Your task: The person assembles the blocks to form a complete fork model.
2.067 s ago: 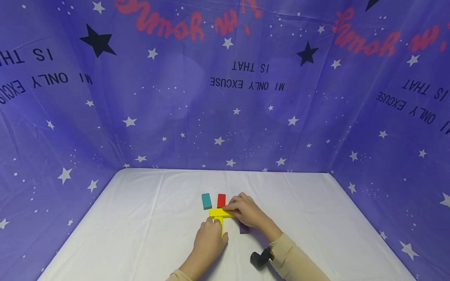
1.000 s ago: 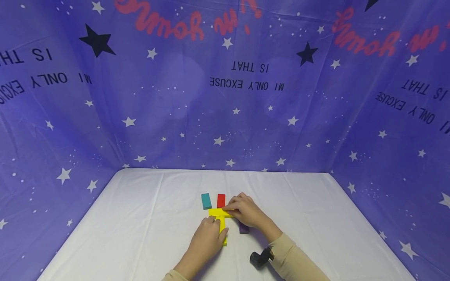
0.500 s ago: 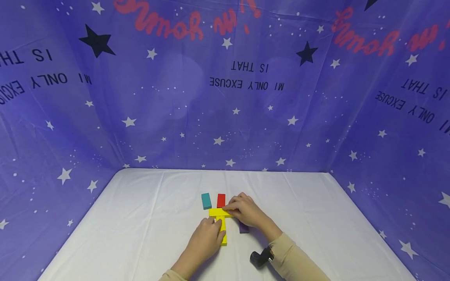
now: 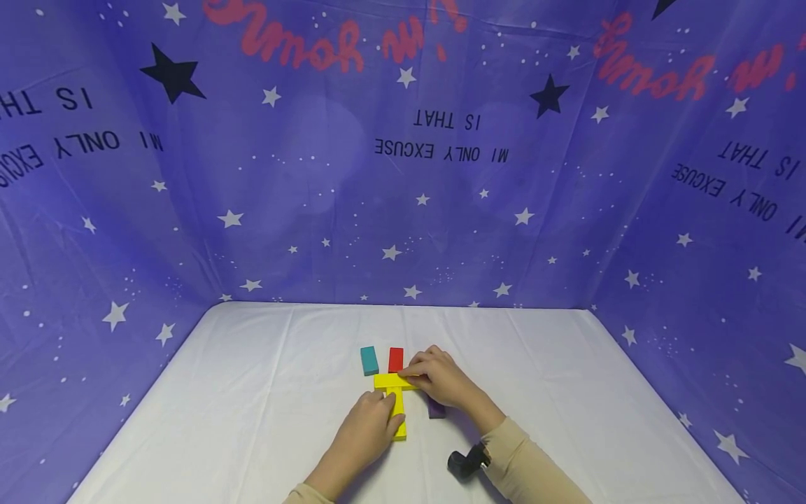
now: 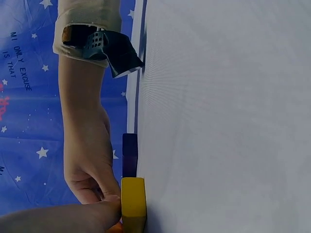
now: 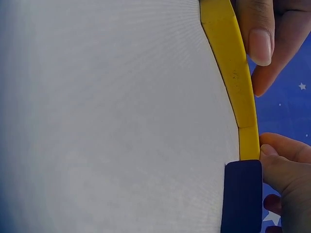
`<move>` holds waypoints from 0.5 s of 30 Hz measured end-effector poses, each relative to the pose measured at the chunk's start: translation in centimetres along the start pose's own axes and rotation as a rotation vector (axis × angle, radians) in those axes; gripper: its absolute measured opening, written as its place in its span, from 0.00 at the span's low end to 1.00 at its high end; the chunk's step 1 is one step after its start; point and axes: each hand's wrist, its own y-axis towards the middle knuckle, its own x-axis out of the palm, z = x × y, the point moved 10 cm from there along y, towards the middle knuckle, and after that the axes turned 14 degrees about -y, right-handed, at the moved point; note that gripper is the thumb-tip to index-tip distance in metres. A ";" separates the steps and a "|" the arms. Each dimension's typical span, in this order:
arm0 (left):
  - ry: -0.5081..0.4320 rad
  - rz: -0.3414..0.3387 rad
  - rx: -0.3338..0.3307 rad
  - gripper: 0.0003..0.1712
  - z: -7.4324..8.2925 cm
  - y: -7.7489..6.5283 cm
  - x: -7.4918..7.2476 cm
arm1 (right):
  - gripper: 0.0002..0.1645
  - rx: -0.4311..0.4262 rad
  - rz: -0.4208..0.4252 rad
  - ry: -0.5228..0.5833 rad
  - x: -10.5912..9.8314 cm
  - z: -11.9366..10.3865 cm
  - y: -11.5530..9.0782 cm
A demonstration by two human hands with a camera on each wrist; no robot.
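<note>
White cloth (image 4: pixel 283 413) with faint crease lines covers the work surface. Violet fabric (image 4: pixel 352 210) stands at its 12 o'clock edge and extends along the 9 and 3 o'clock sides; print consists of pale stars, black stars, red script and inverted black lettering.

Reference point for clock positions: the crosswise yellow block (image 4: pixel 385 382), lying near the middle of the cloth in the head view. The lengthwise yellow block (image 4: pixel 399 423) lies at 6 o'clock, its far end meeting the crosswise block to form a T. The red block (image 4: pixel 396 359) lies at 12 o'clock, close against the crosswise block; contact cannot be confirmed. The teal block (image 4: pixel 369 360) lies at 10 o'clock, slightly slanted. The dark purple block (image 4: pixel 436 409) lies at 4 o'clock, its far part obstructed by the right hand (image 4: pixel 443 379), which also conceals the 3 o'clock end of the crosswise block. A black device (image 4: pixel 466 463) sits at the right wrist, between 4 and 5 o'clock, beside a beige sleeve (image 4: pixel 532 462).

All blocks are straight-edged and rectangular, with smooth, evenly coloured faces; both yellow pieces are elongated.

Right hand: thumb and forefinger drawn together at the crosswise block; whether they pinch it or merely rest on it cannot be told. Left hand (image 4: pixel 366 428): positioned at 7 o'clock, relaxed over the lengthwise block, thumb extended above its top face.
</note>
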 end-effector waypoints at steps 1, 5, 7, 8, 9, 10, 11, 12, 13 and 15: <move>0.000 0.001 0.003 0.21 0.0 0.0 0.0 | 0.14 -0.001 0.000 -0.001 0.0 0.0 0.0; 0.000 0.006 0.016 0.21 0.1 0.0 0.0 | 0.14 -0.003 0.000 0.001 -0.1 0.0 0.0; -0.003 0.001 0.016 0.21 0.0 0.0 0.0 | 0.14 -0.004 0.002 0.002 -0.1 0.0 0.0; -0.004 -0.002 0.015 0.21 0.0 0.1 0.1 | 0.14 -0.004 0.003 0.002 -0.1 0.0 0.0; -0.006 -0.005 0.014 0.21 0.0 0.1 0.1 | 0.14 -0.005 0.003 0.002 -0.1 0.0 0.0; -0.008 -0.008 0.014 0.21 0.0 0.1 0.1 | 0.14 -0.006 0.003 0.002 -0.1 0.0 0.0; -0.011 -0.011 0.013 0.21 0.0 0.1 0.1 | 0.14 -0.007 0.004 0.001 -0.1 0.0 0.0; -0.012 -0.013 0.013 0.21 -0.1 0.1 0.1 | 0.14 -0.008 0.005 0.001 -0.1 0.0 0.0; -0.013 -0.015 0.012 0.21 -0.1 0.1 0.1 | 0.14 -0.008 0.005 0.000 -0.1 0.0 0.0; -0.015 -0.019 0.010 0.21 -0.1 0.1 0.1 | 0.14 -0.009 0.007 0.000 -0.1 0.0 0.0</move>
